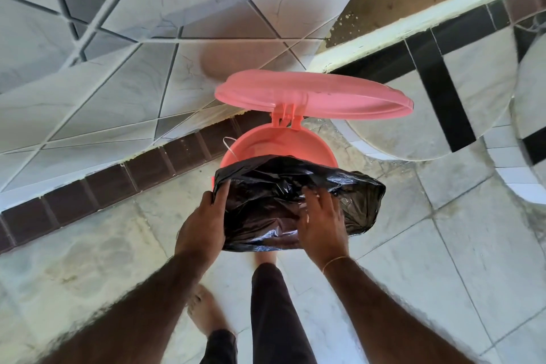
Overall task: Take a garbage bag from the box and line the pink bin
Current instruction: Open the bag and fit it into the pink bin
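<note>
The pink bin (277, 142) stands on the floor in front of me with its round lid (313, 97) hinged up at the back. A black garbage bag (266, 186) is bunched over the near half of the bin's rim. My left hand (201, 221) grips the bag's left edge, thumb on top. My right hand (322, 221) lies on the bag's crumpled plastic with its fingers spread, pressing into the folds. The far inside of the bin shows bare pink. The box is not in view.
A tiled wall with a dark brown skirting (118, 180) runs behind the bin on the left. A white ledge (384, 41) and a rounded tiled counter (443, 115) stand to the right. My bare feet and dark trousers (271, 313) are on the floor tiles below the bin.
</note>
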